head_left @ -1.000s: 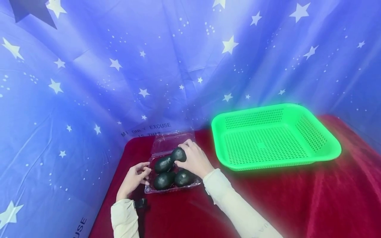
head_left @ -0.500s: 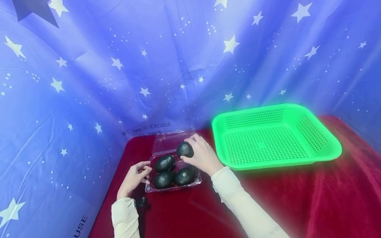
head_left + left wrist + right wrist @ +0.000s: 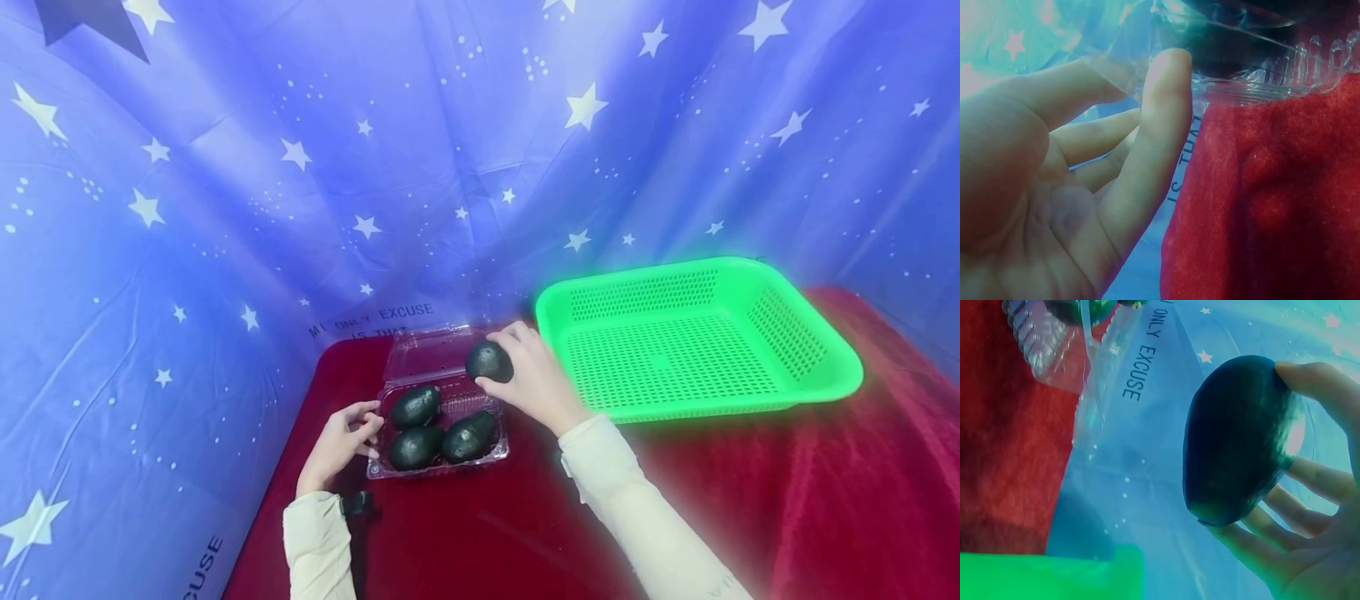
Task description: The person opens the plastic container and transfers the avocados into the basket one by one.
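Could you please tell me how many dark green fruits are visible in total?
4. One fruit is in the right hand. Three lie in the clear container: the rear-left fruit, the front-left fruit and the front-right fruit. None seems hidden.

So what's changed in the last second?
The right hand, already gripping an avocado then, has carried it up and rightward in the head view, away from the other three avocados and nearer the basket. Nothing was let go. The left hand still pinches the box; the other three remain inside, lid open.
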The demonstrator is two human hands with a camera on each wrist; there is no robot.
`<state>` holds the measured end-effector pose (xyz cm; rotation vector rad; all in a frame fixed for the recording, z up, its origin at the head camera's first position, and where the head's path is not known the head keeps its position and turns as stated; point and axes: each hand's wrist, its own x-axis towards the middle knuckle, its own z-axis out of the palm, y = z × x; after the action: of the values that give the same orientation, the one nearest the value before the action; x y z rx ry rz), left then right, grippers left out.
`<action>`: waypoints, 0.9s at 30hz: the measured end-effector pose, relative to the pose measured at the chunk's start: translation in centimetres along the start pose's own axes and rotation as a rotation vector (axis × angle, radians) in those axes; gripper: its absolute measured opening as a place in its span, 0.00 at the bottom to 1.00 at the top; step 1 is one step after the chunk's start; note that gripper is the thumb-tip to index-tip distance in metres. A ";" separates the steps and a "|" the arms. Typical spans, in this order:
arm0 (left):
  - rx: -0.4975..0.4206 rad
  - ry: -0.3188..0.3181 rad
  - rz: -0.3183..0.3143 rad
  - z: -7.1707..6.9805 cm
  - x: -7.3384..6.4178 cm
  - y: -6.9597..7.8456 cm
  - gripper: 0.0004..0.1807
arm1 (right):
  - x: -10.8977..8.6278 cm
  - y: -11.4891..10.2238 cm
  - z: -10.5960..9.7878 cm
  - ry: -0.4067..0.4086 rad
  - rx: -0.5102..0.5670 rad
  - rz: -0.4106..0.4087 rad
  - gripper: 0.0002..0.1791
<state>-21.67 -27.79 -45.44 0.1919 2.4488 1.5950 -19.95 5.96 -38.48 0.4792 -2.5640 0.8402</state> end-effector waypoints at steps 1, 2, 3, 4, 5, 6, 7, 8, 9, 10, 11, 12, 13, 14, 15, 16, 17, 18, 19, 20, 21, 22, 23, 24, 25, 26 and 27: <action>0.003 -0.003 0.001 0.0 0.0 0.0 0.26 | 0.0 0.1 -0.2 0.000 0.004 0.002 0.35; 0.005 -0.004 0.001 0.0 0.1 -0.1 0.26 | -0.1 0.3 -0.4 0.000 0.008 0.005 0.35; 0.005 -0.001 0.000 0.0 0.1 -0.1 0.26 | -0.1 0.4 -0.6 -0.001 0.013 0.008 0.35; 0.005 0.002 0.000 0.0 0.1 -0.2 0.26 | -0.1 0.5 -0.7 -0.001 0.015 0.010 0.35; 0.008 0.001 0.001 -0.1 0.1 -0.2 0.26 | -0.1 0.6 -0.9 -0.002 0.021 0.013 0.35; 0.011 0.000 0.002 -0.1 0.1 -0.2 0.26 | -0.1 0.8 -1.1 -0.001 0.029 0.017 0.35; 0.011 0.000 0.004 -0.1 0.1 -0.2 0.26 | -0.2 0.9 -1.2 0.000 0.036 0.019 0.35; 0.010 0.002 0.005 -0.1 0.1 -0.2 0.26 | -0.2 1.0 -1.4 0.004 0.042 0.020 0.34; 0.007 0.002 0.005 -0.2 0.1 -0.1 0.26 | -0.3 1.1 -1.5 0.008 0.047 0.020 0.34; 0.008 0.001 0.003 -0.2 0.1 -0.1 0.26 | -0.3 1.2 -1.7 0.011 0.052 0.020 0.34; 0.009 -0.002 0.003 -0.2 0.1 0.0 0.26 | -0.4 1.3 -1.8 0.015 0.058 0.020 0.34; 0.006 -0.001 0.003 -0.2 0.1 0.0 0.26 | -0.5 1.4 -1.9 0.019 0.060 0.020 0.33; 0.004 0.001 0.002 -0.2 0.1 0.0 0.26 | -0.5 1.5 -2.1 0.023 0.059 0.019 0.33; 0.004 0.002 0.001 -0.2 0.1 0.0 0.26 | -0.6 1.6 -2.2 0.025 0.057 0.020 0.33; 0.006 0.002 0.001 -0.1 0.1 0.0 0.26 | -0.7 1.8 -2.3 0.025 0.057 0.021 0.33; 0.009 0.003 0.000 -0.2 0.1 -0.1 0.26 | -0.8 1.9 -2.5 0.026 0.054 0.022 0.34; 0.009 0.004 0.001 -0.1 0.0 -0.1 0.26 | -0.8 2.0 -2.6 0.027 0.051 0.024 0.34; 0.010 0.008 -0.001 -0.1 0.0 -0.2 0.26 | -0.9 2.1 -2.7 0.027 0.051 0.028 0.34; 0.012 0.012 -0.002 -0.1 0.0 -0.2 0.25 | -1.1 2.3 -2.8 0.028 0.051 0.030 0.34; 0.017 0.010 -0.001 -0.1 0.0 -0.3 0.26 | -1.2 2.4 -2.9 0.027 0.059 0.036 0.34; 0.021 0.009 0.000 -0.1 0.0 -0.3 0.26 | -1.3 2.5 -3.0 0.029 0.065 0.042 0.34; 0.022 0.009 0.001 0.0 0.0 -0.3 0.25 | -1.4 2.7 -3.1 0.030 0.072 0.050 0.34; 0.021 0.013 0.002 0.0 0.0 -0.3 0.25 | -1.5 2.8 -3.2 0.032 0.083 0.058 0.34; 0.021 0.012 0.002 0.0 0.0 -0.4 0.25 | -1.6 2.9 -3.3 0.033 0.091 0.067 0.34; 0.023 0.008 0.004 0.0 0.0 -0.3 0.25 | -1.7 3.0 -3.5 0.035 0.098 0.075 0.34; 0.026 0.002 0.007 0.0 0.0 -0.3 0.26 | -1.8 3.1 -3.6 0.035 0.107 0.083 0.33; 0.021 0.004 0.004 0.0 0.0 -0.2 0.25 | -1.8 3.3 -3.7 0.036 0.106 0.088 0.33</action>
<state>-21.71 -27.89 -45.64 0.1975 2.4711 1.5736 -18.81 11.12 -38.18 0.3808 -2.5329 1.0105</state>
